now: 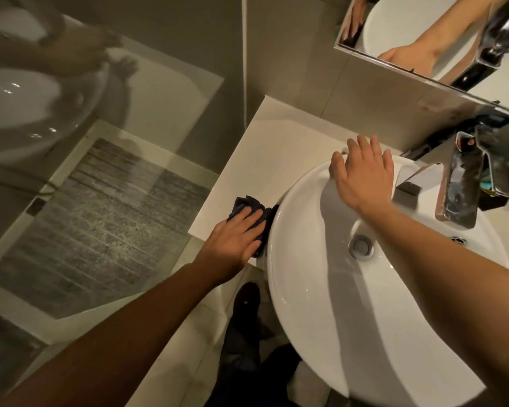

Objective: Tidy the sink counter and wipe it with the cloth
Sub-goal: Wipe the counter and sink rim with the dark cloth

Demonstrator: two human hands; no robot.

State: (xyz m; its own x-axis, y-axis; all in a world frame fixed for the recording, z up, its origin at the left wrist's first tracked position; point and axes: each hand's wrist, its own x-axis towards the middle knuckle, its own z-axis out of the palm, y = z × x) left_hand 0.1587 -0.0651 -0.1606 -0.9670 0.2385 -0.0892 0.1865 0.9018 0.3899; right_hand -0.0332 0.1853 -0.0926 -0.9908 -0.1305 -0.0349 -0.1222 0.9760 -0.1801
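Two bare hands are at work near the middle of the frame. The left hand (235, 234), lower and to the left of centre, lies flat with its fingers spread, pressing a dark cloth (249, 207) down on the white desk (256, 160); it is not gripping the cloth, only holding it under the palm. The cloth is bunched, peeking out above the fingertips and along the right side of the hand, where it touches the outer rim of the basin. It sits at the front left corner of the desk, close to the desk's lower edge.

The right hand (362, 174), higher and right of centre, is open wide, fingers fanned, with the palm down on the upper left rim of the round white sink (312, 289). It holds nothing. Its forearm crosses the bowl from the lower right of the frame.

Inside the bowl the metal drain (361, 246) sits centre right. A chrome tap (465, 183) stands at the right edge of the frame, behind the basin, with a small dark block (406, 193) just to its left on the desk. Some dark and teal items lie behind the tap, too blurred to identify.

A mirror (409, 27) fills the upper right, reflecting the right hand and tap. A glass panel (100, 142) covers the left half of the frame, with a grey tiled shower floor (100, 224) behind it.
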